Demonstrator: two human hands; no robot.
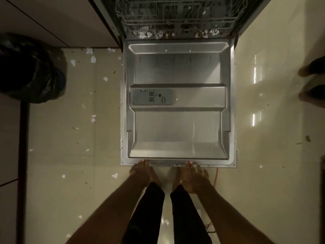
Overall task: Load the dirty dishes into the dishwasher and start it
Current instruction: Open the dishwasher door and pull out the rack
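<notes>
The dishwasher door [178, 120] lies folded down flat in front of me, steel inner side up, with a grey detergent dispenser [152, 96] on its left. Beyond the door sits the wire lower rack [177, 20]; white scraps lie along its front and I see no dishes in it. My left hand [140, 171] and my right hand [193, 178] both reach down to the door's near edge. Their fingers look straight, with the fingertips touching the rim. My legs in black trousers stand between my arms.
A black bin bag [29, 67] sits on the floor at the left. Another person's feet [311, 81] stand at the right edge. An orange cable [216, 176] runs by the door's near right corner. Paper scraps litter the tiled floor.
</notes>
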